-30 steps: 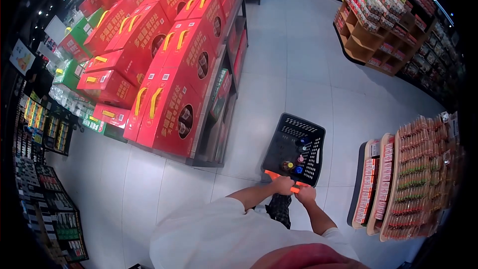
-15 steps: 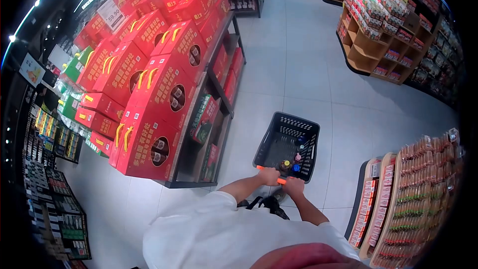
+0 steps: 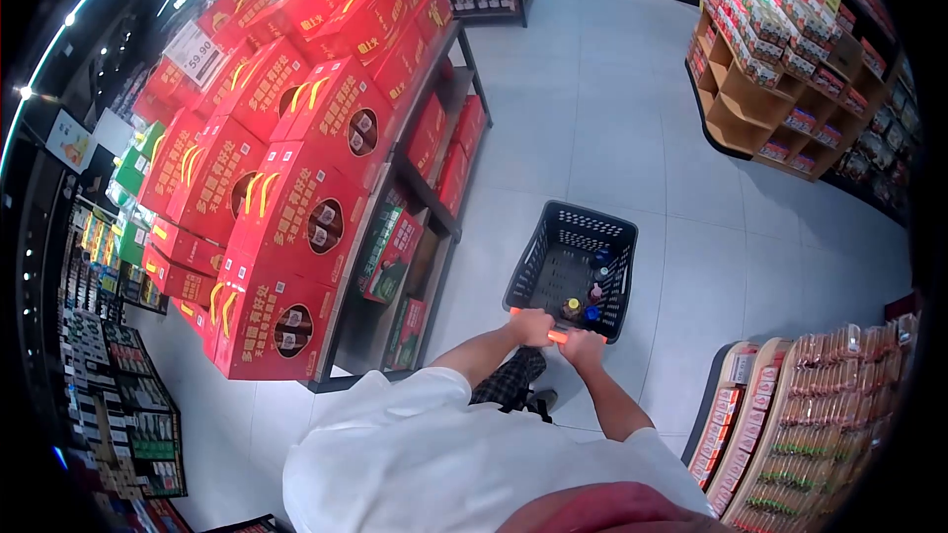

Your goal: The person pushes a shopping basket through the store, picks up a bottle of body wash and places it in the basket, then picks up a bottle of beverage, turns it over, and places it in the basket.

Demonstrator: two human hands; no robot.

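A black shopping basket [image 3: 573,262] with perforated walls is in front of me over the tiled floor. Across its near side runs an orange handle [image 3: 558,337]. My left hand [image 3: 532,328] is wrapped round the handle's left part, and my right hand [image 3: 583,345] grips it further right. Several small bottles lie or stand in the basket's right half, among them one with a yellow cap [image 3: 573,305] and one with a blue cap [image 3: 592,314]. The basket's underside is hidden.
On the left, a display shelf [image 3: 395,207] carries stacked red gift boxes [image 3: 286,227] with price signs. A wooden shelf [image 3: 741,104] with packaged goods stands at the upper right. Another rack [image 3: 820,424] of packets is at the lower right. Floor tiles [image 3: 612,89] stretch ahead between the displays.
The red box display has shifted down and left in view, and the lower right rack has moved lower. A leg and shoe now show below the basket. Both hands keep their hold.
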